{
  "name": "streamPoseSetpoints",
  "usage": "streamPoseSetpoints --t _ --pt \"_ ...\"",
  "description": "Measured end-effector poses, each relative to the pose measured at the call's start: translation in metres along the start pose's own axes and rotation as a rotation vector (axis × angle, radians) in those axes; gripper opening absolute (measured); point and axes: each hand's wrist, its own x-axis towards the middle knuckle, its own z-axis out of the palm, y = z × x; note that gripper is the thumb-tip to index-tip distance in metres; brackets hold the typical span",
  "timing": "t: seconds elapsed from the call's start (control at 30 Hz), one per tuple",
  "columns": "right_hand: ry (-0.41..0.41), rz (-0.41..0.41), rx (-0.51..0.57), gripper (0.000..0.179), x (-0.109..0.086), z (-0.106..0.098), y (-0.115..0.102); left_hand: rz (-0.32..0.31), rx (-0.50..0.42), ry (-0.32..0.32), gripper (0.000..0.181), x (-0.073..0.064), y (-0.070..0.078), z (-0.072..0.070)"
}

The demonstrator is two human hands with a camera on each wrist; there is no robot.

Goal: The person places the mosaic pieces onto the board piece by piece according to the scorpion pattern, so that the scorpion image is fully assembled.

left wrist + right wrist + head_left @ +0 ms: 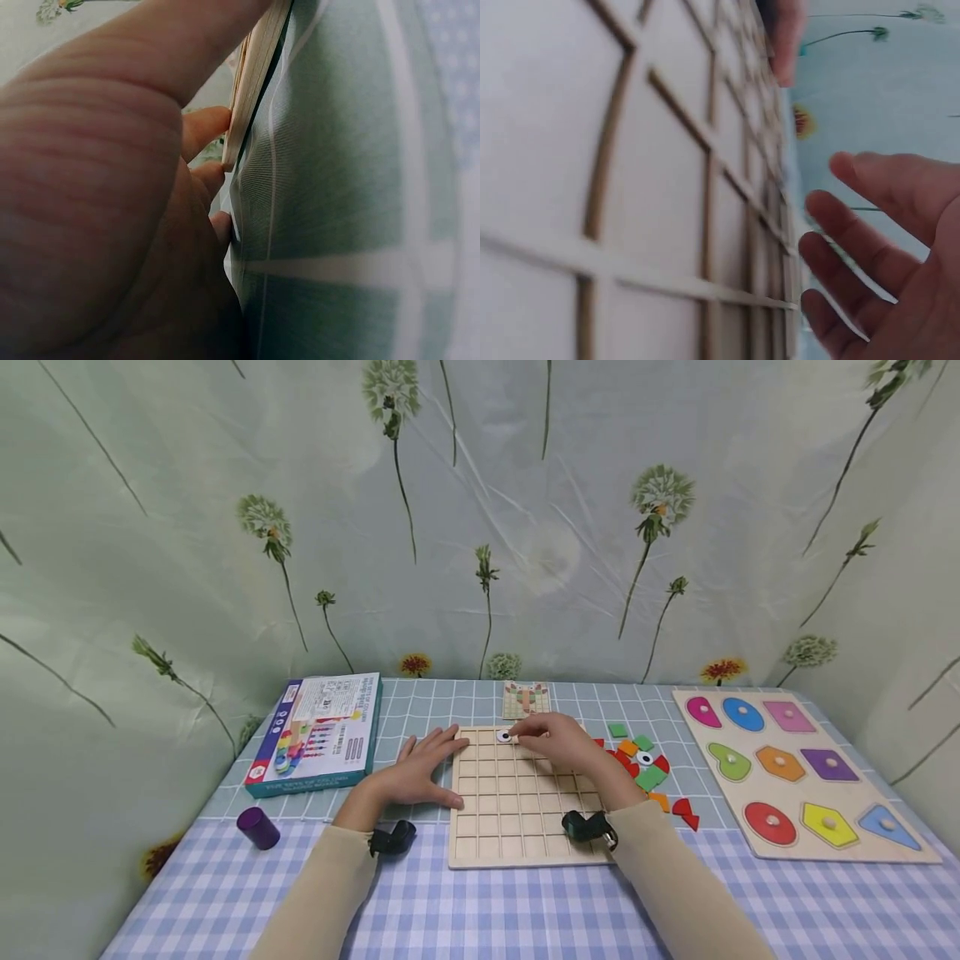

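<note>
Dandelion-print curtain (337,485), hung behind. Table (480,910), under gridded and gingham cloths. Knobbed shape-puzzle board (810,792), far right, nine shapes in place. Wooden grid board (509,827), centre, flat; visible cells unfilled apart from one in the top row, some hidden beneath the right arm. Boxed game set (322,731), left. Left hand (422,768), fingers spread, grip released, touching the grid board's left edge. Right hand (562,746), over the grid board, grip pinching the eye tile's edge. Pattern card (525,700), behind the grid board; presumably the model. Purple cylinder (258,828), near left. Loose pieces (652,777), red, green, orange, right of the grid board; likely all left to lay, with the second eye tile (644,759). Eye tile (503,737), top row, third cell from left; whether fully seated, cannot tell. Stage, by judgement: barely begun.
</note>
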Motion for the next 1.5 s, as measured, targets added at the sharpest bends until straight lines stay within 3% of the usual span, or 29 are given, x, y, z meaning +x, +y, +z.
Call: streamPoseSetpoints --t 0.13,0.57,0.93,1.13,1.5 --pt "0.038 -0.006 0.005 0.026 -0.011 -0.012 0.003 0.002 -0.004 0.01 0.098 -0.001 0.002 -0.001" --pt "0.138 0.117 -0.004 0.03 -0.034 -0.055 0.037 -0.009 -0.005 0.026 0.098 -0.006 0.001 0.001" --pt "0.034 0.169 -0.15 0.03 -0.054 -0.084 0.062 -0.018 -0.014 0.033 0.099 -0.007 0.001 0.003" --pt "-0.022 0.199 -0.137 0.03 -0.062 -0.091 0.073 -0.014 -0.009 0.017 0.098 -0.006 0.003 0.001" --pt "-0.029 0.313 -0.086 0.028 -0.071 -0.097 0.09 -0.015 -0.001 0.012 0.097 0.0 0.004 0.0"
